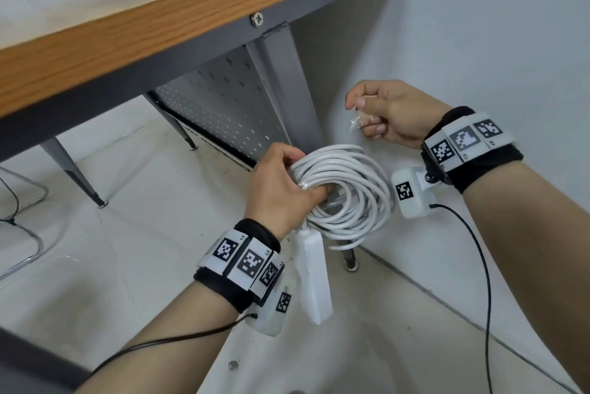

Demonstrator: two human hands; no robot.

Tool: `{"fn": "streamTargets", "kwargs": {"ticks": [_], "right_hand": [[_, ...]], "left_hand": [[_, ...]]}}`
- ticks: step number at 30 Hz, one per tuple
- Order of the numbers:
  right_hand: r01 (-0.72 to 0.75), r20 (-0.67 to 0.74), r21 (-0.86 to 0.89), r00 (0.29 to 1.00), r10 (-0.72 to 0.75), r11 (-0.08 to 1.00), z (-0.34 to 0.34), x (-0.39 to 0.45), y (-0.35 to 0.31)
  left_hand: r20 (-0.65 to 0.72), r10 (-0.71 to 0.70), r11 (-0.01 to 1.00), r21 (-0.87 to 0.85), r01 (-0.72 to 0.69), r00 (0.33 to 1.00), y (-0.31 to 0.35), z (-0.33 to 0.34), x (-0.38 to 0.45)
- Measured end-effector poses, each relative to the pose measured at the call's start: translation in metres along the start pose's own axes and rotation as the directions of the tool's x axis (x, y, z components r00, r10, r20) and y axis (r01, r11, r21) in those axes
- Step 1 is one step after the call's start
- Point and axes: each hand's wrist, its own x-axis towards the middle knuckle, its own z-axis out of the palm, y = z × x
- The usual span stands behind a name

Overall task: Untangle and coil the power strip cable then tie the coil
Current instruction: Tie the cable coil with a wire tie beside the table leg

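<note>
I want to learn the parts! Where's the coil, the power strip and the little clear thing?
coil (pixel 357 195): head view, on its right-side loops.
power strip (pixel 314 278): head view, middle of its white body.
clear thing (pixel 357 121): head view, the bit below the right hand's fingers.

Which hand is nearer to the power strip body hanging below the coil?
Left. The left hand grips the coiled cable directly above the power strip, which hangs by its wrist. The right hand is up and to the right, apart from the coil, pinching a small clear tie.
</note>
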Motion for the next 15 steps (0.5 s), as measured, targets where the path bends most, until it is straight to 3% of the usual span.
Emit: {"fn": "streamTargets", "kwargs": {"ticks": [7,12,15], "right_hand": [[0.079,0.146,-0.230,0.988,-0.046,0.970,0.026,-0.006,-0.023],[0.162,0.107,-0.394,0.986,-0.130,0.905,0.036,-0.012,-0.038],[0.145,0.066,-0.362,0.989,-0.130,0.921,0.037,-0.011,-0.039]], "left_hand": [[-0.076,-0.010,0.998,0.059,0.015,0.997,-0.003,0.009,0.001],[-0.071,0.042,0.997,0.070,-0.037,0.997,-0.003,0.004,0.002],[-0.056,0.031,0.997,0.069,-0.027,0.998,-0.003,0.003,0.006]]}}
